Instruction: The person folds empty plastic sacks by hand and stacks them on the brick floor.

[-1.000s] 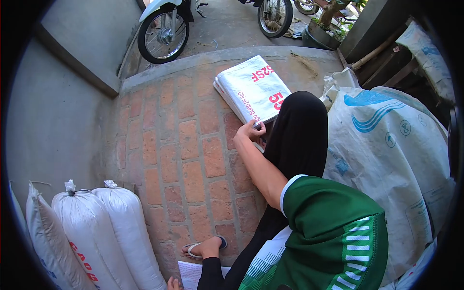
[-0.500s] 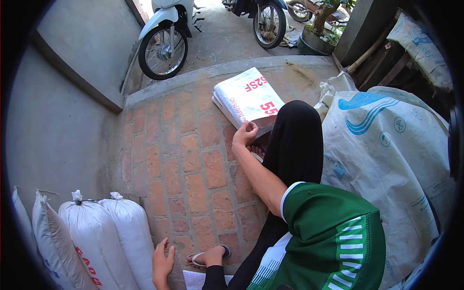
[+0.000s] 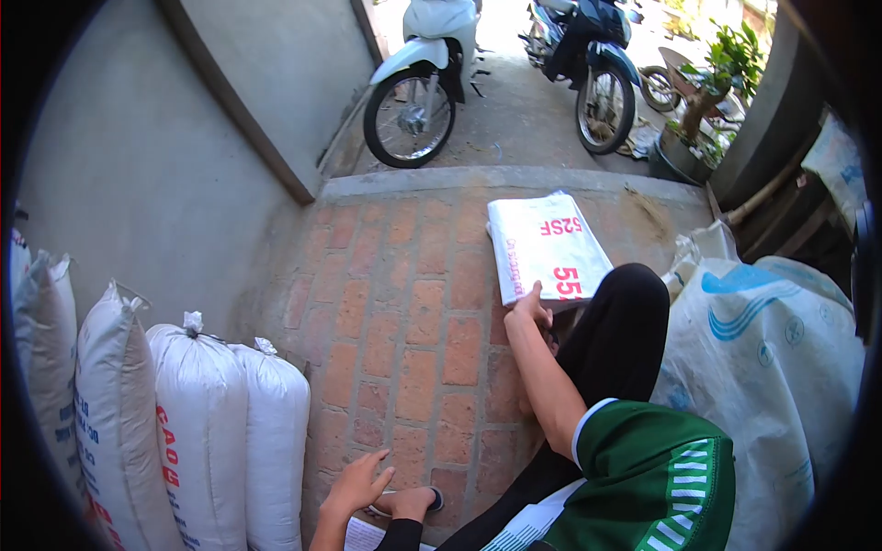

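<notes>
A flat stack of folded white sacks (image 3: 542, 243) with red print lies on the brick floor. My right hand (image 3: 531, 309) is at its near edge, thumb on top and the other fingers curled below, pinching that edge. My left hand (image 3: 360, 484) hangs over the floor at the bottom, fingers spread and nothing in them. Beside it are my sandalled foot (image 3: 411, 502) and a partly hidden printed sheet (image 3: 364, 534).
Several filled white sacks (image 3: 202, 413) stand along the left wall (image 3: 110, 174). A large white plastic bag (image 3: 735, 367) bulges at the right, beside my bent knee (image 3: 625, 303). Two motorbikes (image 3: 413, 101) and a potted plant (image 3: 684, 151) are beyond the concrete sill (image 3: 413, 184).
The view has tilted up and turned left. My left hand has come up from the bottom edge, fingers spread. My right hand has shifted from a pinch beside the stack onto its edge.
</notes>
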`<move>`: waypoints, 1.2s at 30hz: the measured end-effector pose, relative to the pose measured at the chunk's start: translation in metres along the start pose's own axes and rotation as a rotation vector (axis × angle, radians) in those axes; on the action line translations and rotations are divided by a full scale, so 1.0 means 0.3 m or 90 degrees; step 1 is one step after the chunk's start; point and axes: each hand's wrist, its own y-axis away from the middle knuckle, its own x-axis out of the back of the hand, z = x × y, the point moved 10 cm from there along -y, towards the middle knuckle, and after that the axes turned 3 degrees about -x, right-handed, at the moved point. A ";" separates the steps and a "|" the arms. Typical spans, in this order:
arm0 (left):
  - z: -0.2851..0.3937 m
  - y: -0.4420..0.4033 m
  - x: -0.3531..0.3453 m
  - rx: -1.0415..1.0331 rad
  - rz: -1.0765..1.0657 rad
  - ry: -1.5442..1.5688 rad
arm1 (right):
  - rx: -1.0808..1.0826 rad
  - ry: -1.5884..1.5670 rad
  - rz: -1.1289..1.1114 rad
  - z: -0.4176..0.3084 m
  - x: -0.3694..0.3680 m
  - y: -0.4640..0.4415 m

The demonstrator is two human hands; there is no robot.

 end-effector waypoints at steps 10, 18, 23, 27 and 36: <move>-0.070 0.018 -0.040 -0.007 -0.008 -0.018 | -0.216 -0.057 -0.278 0.274 -0.257 -0.170; -0.048 0.012 -0.023 -0.023 0.003 -0.020 | -0.169 -0.145 -0.453 0.070 -0.191 0.084; -0.045 0.017 -0.043 -0.013 -0.020 -0.024 | -0.077 -0.150 -0.531 0.035 -0.218 0.133; -0.042 -0.005 0.009 0.004 -0.024 0.002 | 0.339 -0.040 -0.488 -0.112 -0.094 0.243; 0.015 -0.288 0.164 -0.057 0.239 0.444 | 0.966 0.176 -0.676 0.053 0.038 0.600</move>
